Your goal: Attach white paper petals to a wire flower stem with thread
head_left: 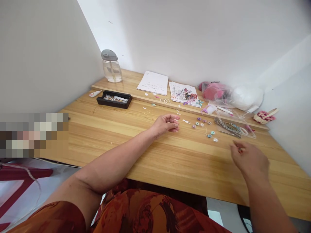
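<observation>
Over the middle of the wooden table [155, 158], my left hand [167, 125] has its fingers curled toward the thumb. Tiny white bits show at its fingertips, too small to name. My right hand [251, 160], slightly blurred, is closed at the right with the index finger and thumb together; what it holds, if anything, is hidden. Small coloured beads [202, 125], purple, pink and teal, lie between the two hands. Just beyond my left hand is a small white scissor-shaped piece [186, 121]. A clear plastic bag [234, 124] with thin strands lies beyond my right hand.
A black tray [114, 101] of small beads stands at the left, near a lidded water jar [111, 66]. On the raised back ledge lie white papers [154, 81], flower ornaments [189, 95], bags with pink material [215, 92] and a small basket [263, 117]. Walls enclose both sides.
</observation>
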A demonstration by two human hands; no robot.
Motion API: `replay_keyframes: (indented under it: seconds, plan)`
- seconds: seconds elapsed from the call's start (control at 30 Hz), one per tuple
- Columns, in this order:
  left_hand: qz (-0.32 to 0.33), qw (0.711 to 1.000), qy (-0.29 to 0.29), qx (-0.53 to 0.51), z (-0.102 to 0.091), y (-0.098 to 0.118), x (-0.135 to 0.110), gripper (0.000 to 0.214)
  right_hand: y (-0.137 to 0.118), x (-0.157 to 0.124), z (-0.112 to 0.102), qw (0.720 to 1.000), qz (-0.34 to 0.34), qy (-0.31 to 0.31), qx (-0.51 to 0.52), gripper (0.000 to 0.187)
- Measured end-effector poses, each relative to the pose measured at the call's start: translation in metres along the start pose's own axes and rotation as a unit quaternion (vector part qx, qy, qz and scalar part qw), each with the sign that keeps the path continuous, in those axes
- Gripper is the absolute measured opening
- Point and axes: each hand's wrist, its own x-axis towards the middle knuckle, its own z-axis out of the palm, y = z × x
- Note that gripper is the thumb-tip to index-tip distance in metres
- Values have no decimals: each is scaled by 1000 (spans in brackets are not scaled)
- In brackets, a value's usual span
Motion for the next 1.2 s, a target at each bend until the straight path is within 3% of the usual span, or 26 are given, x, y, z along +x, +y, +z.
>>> replay_keyframes:
  seconds: [0.07,0.13,0.2,0.3,0.47,0.6,0.7,0.8,0.93,1.0,1.1,1.2]
  plan:
    - [0,1000,-7,20,0,-2,0,38,-41,-16,4,974,-78,-56,204,33]
    - [1,999,-12,34,0,-4,1,37,-85,-29,8,909,-129,-140,371,38]
    - [3,999,-18,42,0,-5,1,35,-123,-37,12,866,-137,-191,440,39]
    - [6,999,-17,48,1,-3,1,32,-156,-39,17,840,-140,-206,481,32]
    - [-13,999,25,45,0,1,1,28,-163,-38,36,834,-119,-118,526,22]
    - [-17,995,91,27,-2,1,4,18,-160,-42,49,796,-80,-80,594,25]
    - [-48,993,110,16,-1,0,5,23,-161,-46,53,774,-66,-60,627,29]
    - [-76,994,78,16,4,0,1,21,-161,-50,49,791,-104,-11,603,26]
    - [-97,995,13,-30,14,0,-8,24,-154,-53,41,852,-236,77,461,14]
    - [-108,992,1,-59,17,-1,-10,29,-151,-53,37,867,-299,105,385,12]
    - [-116,990,8,-75,18,-3,-9,30,-150,-53,35,863,-368,124,323,12]
    - [-108,993,29,-48,14,-4,-6,28,-151,-55,34,852,-393,109,328,10]
